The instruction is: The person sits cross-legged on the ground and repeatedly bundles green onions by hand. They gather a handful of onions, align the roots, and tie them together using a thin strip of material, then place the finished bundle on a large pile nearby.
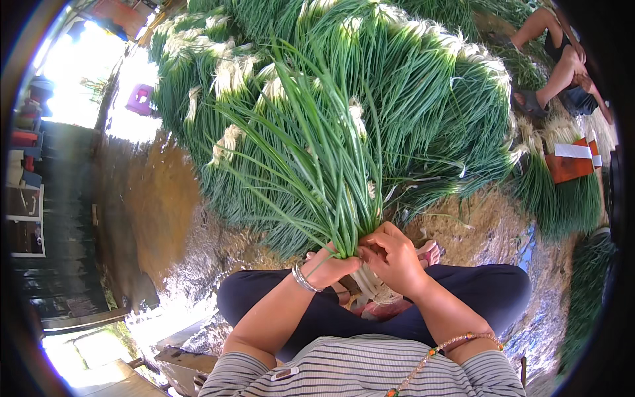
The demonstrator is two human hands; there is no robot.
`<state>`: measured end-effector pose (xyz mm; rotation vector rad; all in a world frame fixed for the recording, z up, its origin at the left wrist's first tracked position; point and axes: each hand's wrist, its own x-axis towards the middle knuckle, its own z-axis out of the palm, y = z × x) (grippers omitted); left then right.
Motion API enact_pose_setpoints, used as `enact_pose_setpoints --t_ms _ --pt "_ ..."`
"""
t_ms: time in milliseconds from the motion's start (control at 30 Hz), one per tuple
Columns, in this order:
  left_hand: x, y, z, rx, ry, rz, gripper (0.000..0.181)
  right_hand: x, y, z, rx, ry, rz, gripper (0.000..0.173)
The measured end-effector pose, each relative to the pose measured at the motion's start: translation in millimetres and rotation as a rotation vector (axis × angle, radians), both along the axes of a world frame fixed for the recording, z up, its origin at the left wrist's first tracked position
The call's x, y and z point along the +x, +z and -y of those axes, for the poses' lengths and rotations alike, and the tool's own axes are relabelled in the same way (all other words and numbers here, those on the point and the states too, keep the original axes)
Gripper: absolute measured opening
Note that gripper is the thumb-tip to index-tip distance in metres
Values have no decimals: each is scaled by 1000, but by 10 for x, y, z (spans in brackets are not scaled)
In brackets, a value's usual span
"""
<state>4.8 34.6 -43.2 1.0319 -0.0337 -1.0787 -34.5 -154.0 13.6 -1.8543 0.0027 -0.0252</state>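
Observation:
A bunch of green onions (342,198) stands in front of me, its long green leaves fanning away and its white root ends toward my lap. My left hand (332,268) is wrapped around the lower stalks, with a silver bangle on the wrist. On the other side, my right hand (394,253) has its fingers bent against the same stalks, thumb and fingertips close together. Whether those fingers pinch a leaf or only press on the bunch is hard to see. The white stems (372,283) hang below both hands.
A large heap of bundled green onions (412,89) covers the ground ahead. More bundles (555,193) lie at right, with an orange object (570,161) on them. Another person's legs (555,74) are at upper right. A purple plastic stool (139,99) stands at left on wet ground (154,198).

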Motion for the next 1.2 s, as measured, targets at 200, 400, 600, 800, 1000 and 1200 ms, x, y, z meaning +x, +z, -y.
enact_pose_setpoints --t_ms 200,400,600,800,1000,1200 --pt "131 496 318 -7 167 31 43 24 21 101 197 71 -19 9" --pt "239 79 160 271 244 273 61 -181 571 707 1557 399 325 11" --pt "245 280 232 658 153 636 85 -104 368 1197 811 302 87 11" --pt "149 337 309 814 131 1104 87 113 -208 686 -516 594 -477 60" --pt "-164 348 475 821 -124 1311 82 117 -584 261 1060 80 -325 95" --pt "-155 456 442 628 16 1474 67 138 -686 369 1011 -66 -424 57"
